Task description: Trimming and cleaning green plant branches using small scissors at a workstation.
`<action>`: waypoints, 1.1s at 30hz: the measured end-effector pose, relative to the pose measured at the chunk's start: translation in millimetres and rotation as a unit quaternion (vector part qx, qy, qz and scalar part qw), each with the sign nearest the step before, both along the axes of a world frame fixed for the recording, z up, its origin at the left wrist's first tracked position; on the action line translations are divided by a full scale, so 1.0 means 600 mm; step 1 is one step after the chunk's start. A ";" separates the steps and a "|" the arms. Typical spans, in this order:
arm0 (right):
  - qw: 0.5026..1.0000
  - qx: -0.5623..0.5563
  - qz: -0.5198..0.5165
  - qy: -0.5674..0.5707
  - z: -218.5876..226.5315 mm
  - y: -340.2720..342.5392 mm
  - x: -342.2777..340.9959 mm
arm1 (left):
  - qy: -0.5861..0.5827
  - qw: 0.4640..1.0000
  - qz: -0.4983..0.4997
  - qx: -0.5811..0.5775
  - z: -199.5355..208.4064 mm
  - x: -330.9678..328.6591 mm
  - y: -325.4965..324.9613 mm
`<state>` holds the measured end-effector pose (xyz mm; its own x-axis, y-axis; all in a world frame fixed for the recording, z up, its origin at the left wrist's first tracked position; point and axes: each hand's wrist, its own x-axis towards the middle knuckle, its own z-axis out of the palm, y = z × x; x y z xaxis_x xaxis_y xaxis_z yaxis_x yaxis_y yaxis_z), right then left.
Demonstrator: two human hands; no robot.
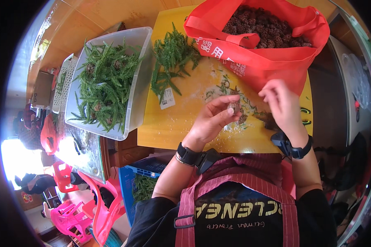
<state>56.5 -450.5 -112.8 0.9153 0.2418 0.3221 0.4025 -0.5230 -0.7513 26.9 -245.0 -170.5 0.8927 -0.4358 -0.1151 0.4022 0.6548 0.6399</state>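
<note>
My left hand is closed, thumb and fingers pinching a small brown pine cone over the yellow table. To its right my right hand hovers in front of the red bag, fingers bent with their tips close together. Whether anything is between those fingertips is too small to make out. Green bits and white crumbs lie scattered on the table under and around my hands. A bunch of artificial green fir sprigs rests farther back, with a white tag beside it.
Many brown pine cones fill the open red bag at the back right. A clear plastic bin full of green sprigs and some cones stands left of the table. Below it sits a blue crate; pink chairs stand at lower left.
</note>
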 end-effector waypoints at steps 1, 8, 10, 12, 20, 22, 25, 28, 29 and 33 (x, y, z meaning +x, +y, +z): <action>0.993 0.115 -0.015 -0.003 0.008 0.004 -0.004 | -0.006 1.000 -0.008 -0.016 -0.006 0.003 -0.002; 0.857 0.470 0.149 0.149 0.011 0.017 -0.043 | -0.072 0.997 0.019 -0.022 -0.011 -0.005 -0.025; 0.884 0.403 0.111 0.209 -0.008 0.026 -0.056 | -0.086 0.994 0.063 -0.003 -0.015 -0.015 -0.029; 0.888 0.388 0.101 0.225 -0.031 0.028 -0.061 | -0.086 0.994 0.068 0.000 -0.020 -0.021 -0.026; 0.991 0.086 0.106 0.013 -0.051 0.020 -0.063 | -0.106 0.988 0.102 0.044 -0.016 -0.028 -0.015; 0.993 0.073 0.096 -0.007 -0.058 0.021 -0.066 | -0.098 0.988 0.100 0.062 -0.017 -0.029 -0.017; 0.993 0.064 0.084 -0.046 -0.062 0.023 -0.069 | -0.094 0.989 0.093 0.069 -0.013 -0.030 -0.015; 0.989 0.069 0.104 -0.074 -0.062 0.024 -0.071 | -0.107 0.986 0.089 0.091 -0.014 -0.030 -0.016; 0.990 0.069 0.091 -0.085 -0.062 0.026 -0.070 | -0.105 0.986 0.087 0.092 -0.013 -0.031 -0.017; 0.990 0.066 0.080 -0.094 -0.065 0.027 -0.071 | -0.127 0.984 0.067 0.108 -0.012 -0.036 -0.018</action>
<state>14.0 -434.3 -151.6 0.7900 0.3227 0.5213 0.6109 -0.3429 -0.7136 5.4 -256.0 -177.6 0.9526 -0.3014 0.0421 0.1304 0.5293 0.8384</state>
